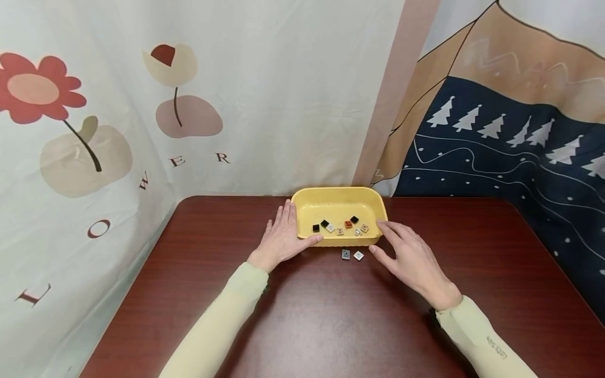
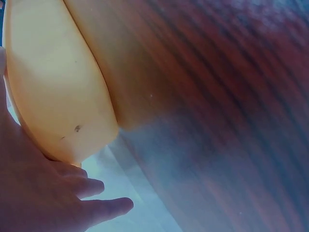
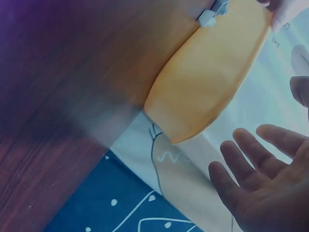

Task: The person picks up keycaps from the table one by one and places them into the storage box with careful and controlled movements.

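Observation:
A yellow plastic basin stands at the far edge of the table, with several small square pieces inside that look like keycaps: black, white, orange-red and beige. My left hand rests against the basin's left end, fingers extended along the side and thumb at the front rim. At the right front corner is my right hand; its fingers are spread and hold nothing, apart from the basin in the right wrist view. A grey keycap and a white keycap lie on the table before the basin.
The dark red-brown wooden table spreads out in front and to both sides. Behind it hangs a pale curtain with flower prints, and a dark blue cloth with white trees is at the right.

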{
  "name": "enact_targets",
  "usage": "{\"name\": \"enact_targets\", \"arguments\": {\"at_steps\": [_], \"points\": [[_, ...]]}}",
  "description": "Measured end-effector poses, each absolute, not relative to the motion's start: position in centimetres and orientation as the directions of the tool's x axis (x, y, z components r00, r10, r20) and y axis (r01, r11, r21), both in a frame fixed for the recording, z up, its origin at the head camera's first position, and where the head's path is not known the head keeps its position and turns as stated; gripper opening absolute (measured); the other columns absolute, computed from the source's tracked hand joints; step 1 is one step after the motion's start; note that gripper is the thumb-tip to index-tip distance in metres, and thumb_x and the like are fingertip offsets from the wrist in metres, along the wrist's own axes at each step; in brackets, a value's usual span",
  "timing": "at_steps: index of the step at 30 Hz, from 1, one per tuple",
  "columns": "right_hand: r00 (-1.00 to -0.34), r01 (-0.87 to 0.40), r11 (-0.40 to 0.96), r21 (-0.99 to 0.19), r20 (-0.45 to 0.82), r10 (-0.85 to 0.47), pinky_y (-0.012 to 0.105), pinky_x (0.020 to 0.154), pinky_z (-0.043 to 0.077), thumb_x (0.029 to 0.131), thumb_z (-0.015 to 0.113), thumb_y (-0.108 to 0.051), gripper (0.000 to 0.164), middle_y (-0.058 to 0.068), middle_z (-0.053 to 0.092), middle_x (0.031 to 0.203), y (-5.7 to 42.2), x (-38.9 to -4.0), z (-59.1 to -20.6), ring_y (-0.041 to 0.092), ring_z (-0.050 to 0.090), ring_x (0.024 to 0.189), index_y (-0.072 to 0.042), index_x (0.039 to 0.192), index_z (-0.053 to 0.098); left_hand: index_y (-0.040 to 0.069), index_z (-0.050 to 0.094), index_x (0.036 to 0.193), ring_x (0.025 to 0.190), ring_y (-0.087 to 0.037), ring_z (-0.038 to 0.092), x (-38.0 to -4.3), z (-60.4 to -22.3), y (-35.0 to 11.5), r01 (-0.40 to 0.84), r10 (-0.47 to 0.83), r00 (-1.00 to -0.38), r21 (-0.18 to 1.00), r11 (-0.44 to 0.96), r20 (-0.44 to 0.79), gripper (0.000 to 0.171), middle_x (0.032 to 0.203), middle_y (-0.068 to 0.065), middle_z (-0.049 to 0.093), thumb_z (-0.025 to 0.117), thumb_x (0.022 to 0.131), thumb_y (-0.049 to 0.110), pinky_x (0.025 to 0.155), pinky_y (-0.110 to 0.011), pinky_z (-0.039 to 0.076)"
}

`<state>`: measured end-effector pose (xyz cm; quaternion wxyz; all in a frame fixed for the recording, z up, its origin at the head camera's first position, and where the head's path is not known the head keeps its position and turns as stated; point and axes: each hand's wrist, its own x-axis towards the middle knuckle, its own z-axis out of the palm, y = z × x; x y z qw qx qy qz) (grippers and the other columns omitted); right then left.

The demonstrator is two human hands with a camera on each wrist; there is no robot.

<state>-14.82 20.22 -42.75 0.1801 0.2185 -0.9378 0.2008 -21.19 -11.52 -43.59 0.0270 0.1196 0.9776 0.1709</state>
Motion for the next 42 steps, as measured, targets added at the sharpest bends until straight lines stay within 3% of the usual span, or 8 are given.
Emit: {"name": "enact_targets", "arguments": {"at_steps": [17,29,42], "points": [[-0.780,-0.582,0.784,-0.217,0.423,-0.462,0.052,0.092,0.054,0.094,0.077,-0.027,0.038,0.008,0.071,0.124,18.0,-13.4,-43.9,0.030,0.066,0.113,-0.007,0.125,0.075,-0.001,0.001,0.165,0.158,-0.038,0.011,-21.2,-43.5,-11.7,0.217,0.239,-0.971,0.340,0.915,-0.023,0.128,0.173,-0.018,0.002,0.048,0.085,0.088,0.120,-0.062,0.023],[-0.786,-0.609,0.773,-0.179,0.272,-0.556,0.044,0.078,0.059,0.092,0.079,-0.019,0.036,0.010,0.071,0.123,17.0,-14.4,-44.4,0.025,0.072,0.102,-0.002,0.123,0.074,0.000,0.000,0.165,0.158,-0.038,0.012,-21.1,-43.6,-11.6,0.208,0.235,-0.971,0.341,0.917,-0.038,0.129,0.173,-0.018,0.002,0.049,0.085,0.088,0.120,-0.062,0.024],[-0.770,-0.636,0.751,-0.176,0.212,-0.602,0.040,0.070,0.059,0.088,0.082,-0.010,0.029,0.005,0.071,0.111,16.5,-14.9,-44.8,0.022,0.071,0.091,-0.008,0.117,0.078,-0.001,0.002,0.165,0.158,-0.038,0.013,-21.0,-43.3,-11.6,0.215,0.244,-0.969,0.355,0.910,-0.037,0.128,0.173,-0.018,0.003,0.050,0.085,0.087,0.120,-0.062,0.024]]}}
